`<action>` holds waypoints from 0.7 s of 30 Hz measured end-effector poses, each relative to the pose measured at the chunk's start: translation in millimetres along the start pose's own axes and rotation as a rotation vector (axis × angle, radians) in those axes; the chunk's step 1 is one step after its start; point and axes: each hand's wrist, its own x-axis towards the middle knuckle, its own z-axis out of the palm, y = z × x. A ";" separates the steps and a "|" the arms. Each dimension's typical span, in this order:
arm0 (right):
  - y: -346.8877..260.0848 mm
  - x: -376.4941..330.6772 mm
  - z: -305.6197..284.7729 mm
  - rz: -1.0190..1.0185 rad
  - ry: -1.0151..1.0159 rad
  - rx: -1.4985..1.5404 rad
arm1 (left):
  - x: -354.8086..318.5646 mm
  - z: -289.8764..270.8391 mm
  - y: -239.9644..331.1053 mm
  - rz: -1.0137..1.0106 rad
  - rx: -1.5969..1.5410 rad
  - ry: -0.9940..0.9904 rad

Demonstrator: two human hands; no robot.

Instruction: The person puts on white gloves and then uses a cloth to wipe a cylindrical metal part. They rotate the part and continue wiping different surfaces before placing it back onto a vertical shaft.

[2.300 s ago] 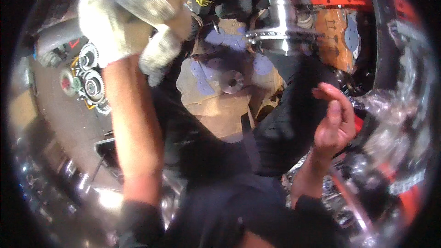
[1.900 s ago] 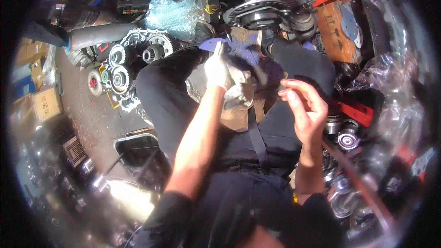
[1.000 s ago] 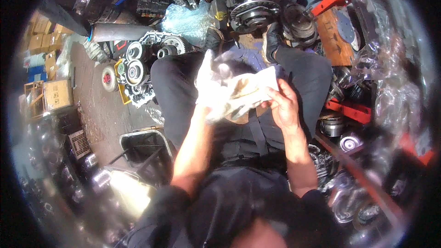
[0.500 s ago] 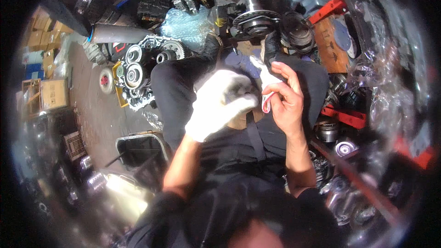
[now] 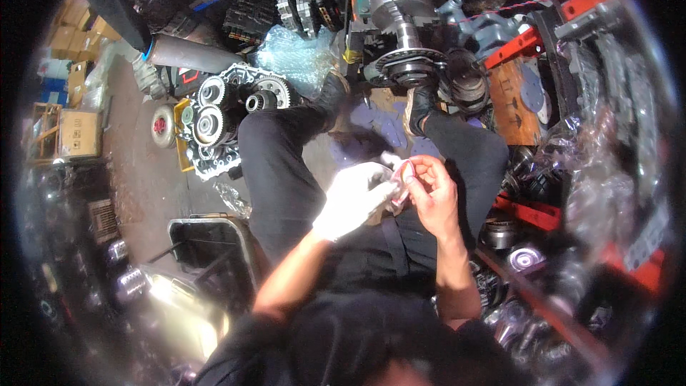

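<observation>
A white knit glove covers my left hand (image 5: 351,201), whose thumb and fingers are pinched together. My right hand (image 5: 434,200) is bare, its thumb and fingertips closed on a second white glove (image 5: 400,180) with a reddish cuff edge. Between both hands, above my lap, the cuff is pulled into a loop, and my left fingers grip its other side. The rest of that glove is partly hidden by my fingers.
An open gear housing (image 5: 209,125) with several gears sits at the left. Ahead stands a machine with a shaft and round flange (image 5: 409,61). Bubble wrap (image 5: 294,57) lies beyond my left foot. A black-rimmed bin (image 5: 214,223), red rails (image 5: 529,211) and metal parts surround me.
Both hands have come lower and closer together. My right fingers have closed on the cuff, and my left fingers now grip it too. The view has shifted slightly.
</observation>
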 end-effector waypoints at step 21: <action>24.7 7.8 30.5 -0.345 -0.382 -0.969 | 8.1 22.3 -38.0 0.161 0.188 0.428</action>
